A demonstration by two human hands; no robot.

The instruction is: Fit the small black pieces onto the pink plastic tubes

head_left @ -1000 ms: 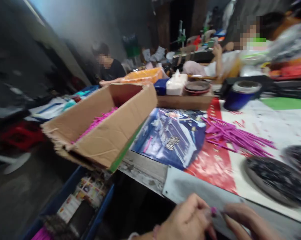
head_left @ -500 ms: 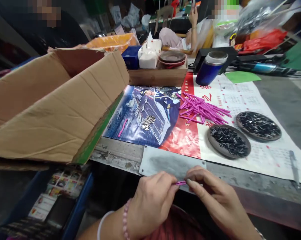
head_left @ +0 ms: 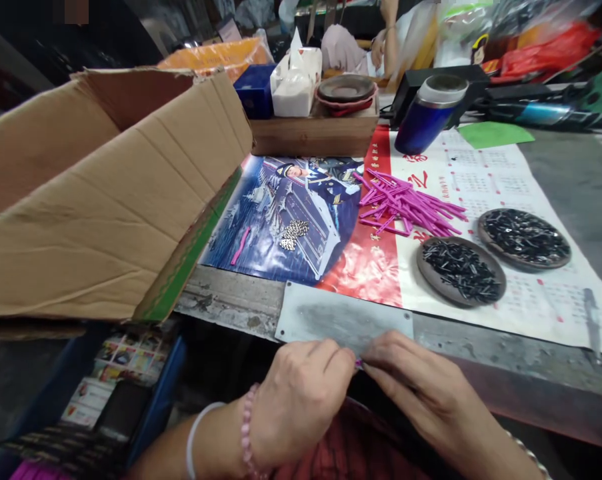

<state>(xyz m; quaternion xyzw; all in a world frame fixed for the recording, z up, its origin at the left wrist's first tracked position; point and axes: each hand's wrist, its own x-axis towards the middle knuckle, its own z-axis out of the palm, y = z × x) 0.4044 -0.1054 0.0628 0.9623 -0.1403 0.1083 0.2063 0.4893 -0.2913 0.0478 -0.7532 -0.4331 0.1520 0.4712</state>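
Observation:
Over the table's front edge, my left hand (head_left: 301, 393) is closed in a pinch around a slim magenta plastic piece (head_left: 359, 364), whose tip barely shows. My right hand (head_left: 421, 380) meets that tip with thumb and fingers pressed together; whether something small sits between them is hidden. Just beyond the hands lies a grey metal plate (head_left: 343, 320). A heap of similar magenta pieces (head_left: 405, 203) rests on the poster. To its right stand a dish of small black pins (head_left: 461, 272) and a second dish of black pins (head_left: 525, 238).
A large cardboard box (head_left: 105, 200) takes up the left. Tiny speckled beads (head_left: 294, 235) and a lone magenta piece (head_left: 240, 245) lie on the poster. Behind stand a wooden box (head_left: 311, 137) and a blue tumbler (head_left: 425, 120). A pen-like tool (head_left: 591, 323) lies right. Another person's arm shows behind.
The hands have drawn together, and less of the magenta piece shows between them. My right fingers now touch its end more closely. The view has tilted slightly downward.

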